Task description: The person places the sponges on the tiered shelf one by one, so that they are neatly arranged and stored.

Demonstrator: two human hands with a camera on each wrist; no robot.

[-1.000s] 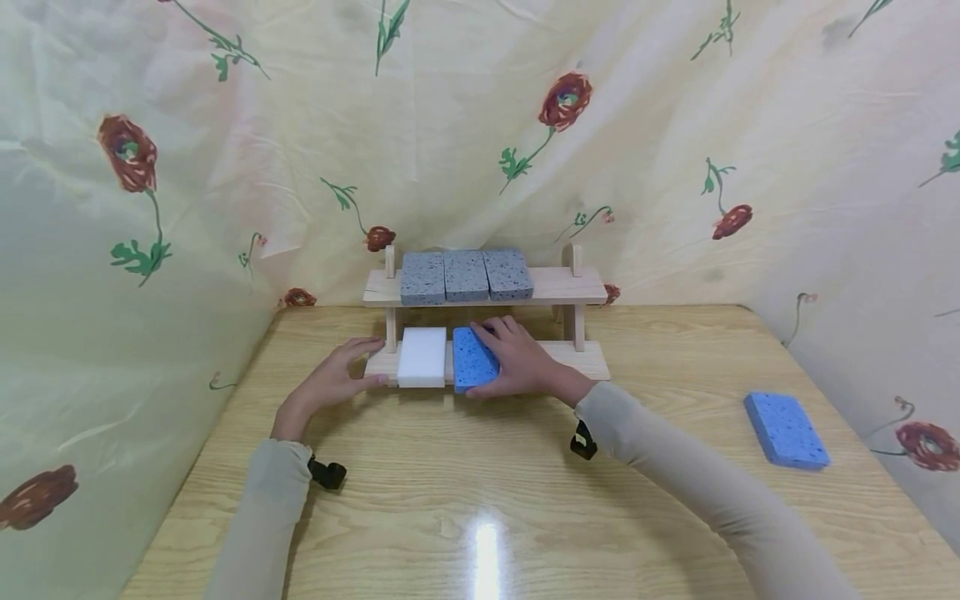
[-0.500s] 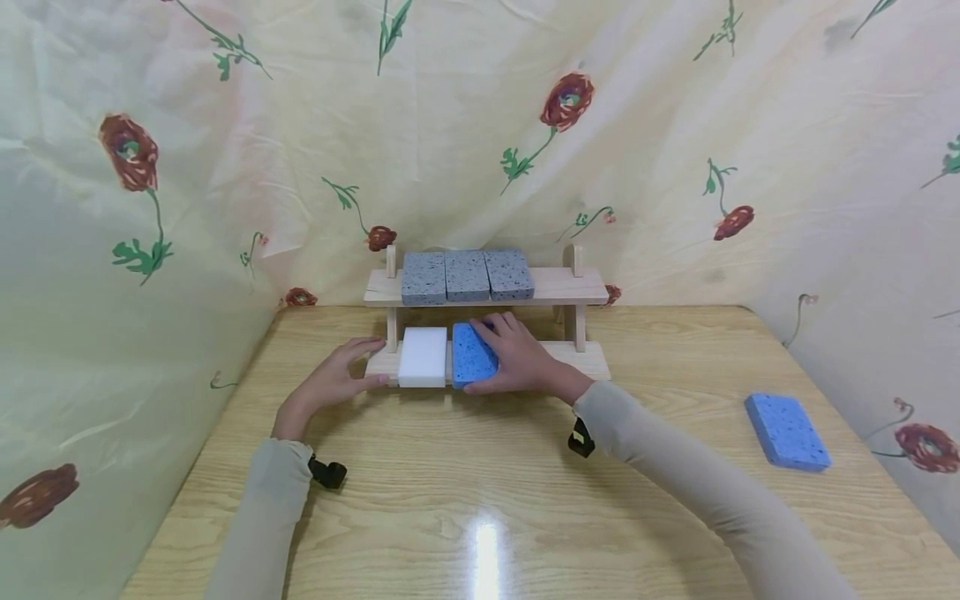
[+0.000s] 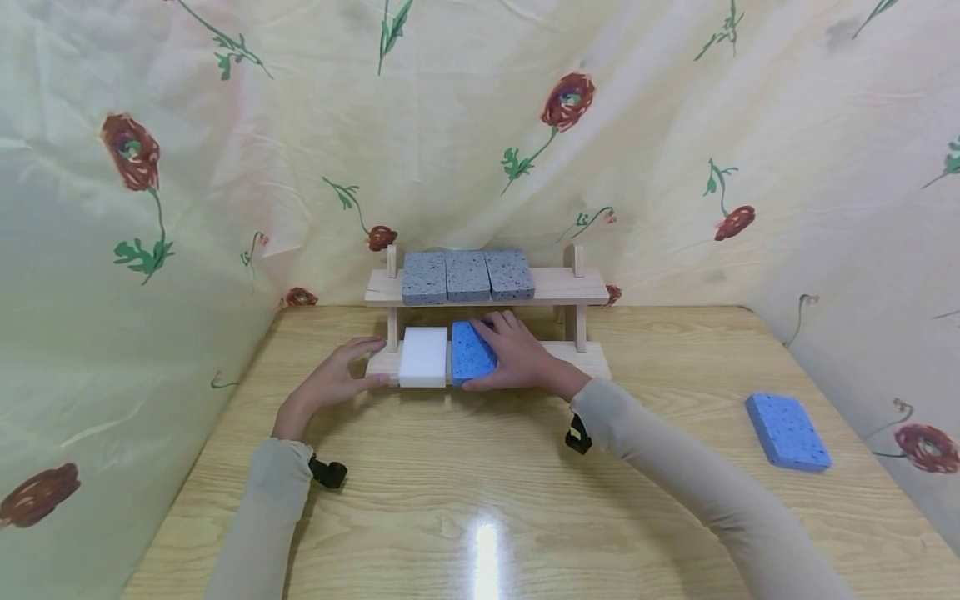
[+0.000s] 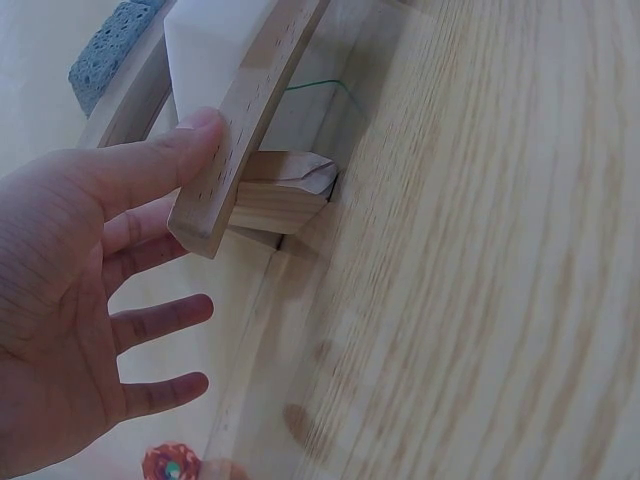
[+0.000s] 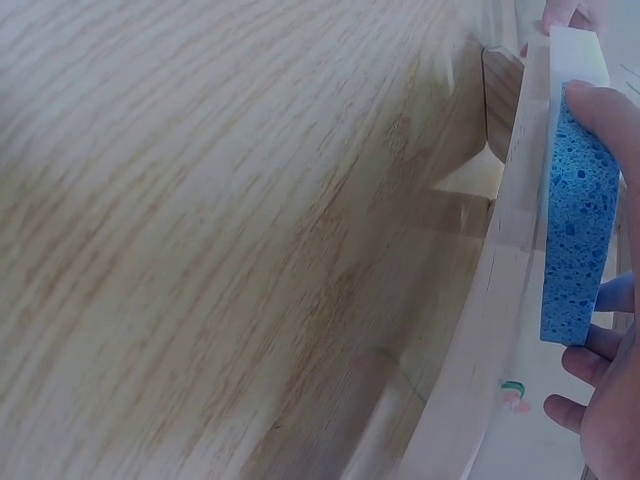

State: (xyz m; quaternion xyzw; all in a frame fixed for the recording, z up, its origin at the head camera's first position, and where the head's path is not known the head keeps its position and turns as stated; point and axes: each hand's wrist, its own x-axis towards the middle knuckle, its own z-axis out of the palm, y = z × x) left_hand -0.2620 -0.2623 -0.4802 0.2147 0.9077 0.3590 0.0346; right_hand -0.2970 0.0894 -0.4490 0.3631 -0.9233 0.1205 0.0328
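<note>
In the head view my right hand grips a speckled blue sponge by its right side, thumb at the front and fingers behind. The sponge is on the lower board of a two-tier wooden shelf, just right of a white sponge. In the right wrist view the blue sponge lies flat along the board. My left hand holds the lower board's left end. The left wrist view has its thumb on the board's front edge, with some fingers behind and the others free.
Three grey speckled sponges lie in a row on the upper board. Another blue sponge lies on the wooden table at the right. A flowered cloth hangs behind and along both sides.
My right hand has slid the blue sponge slightly backward on the lower board, level with the white sponge's front. The left hand has stayed at the shelf's end.
</note>
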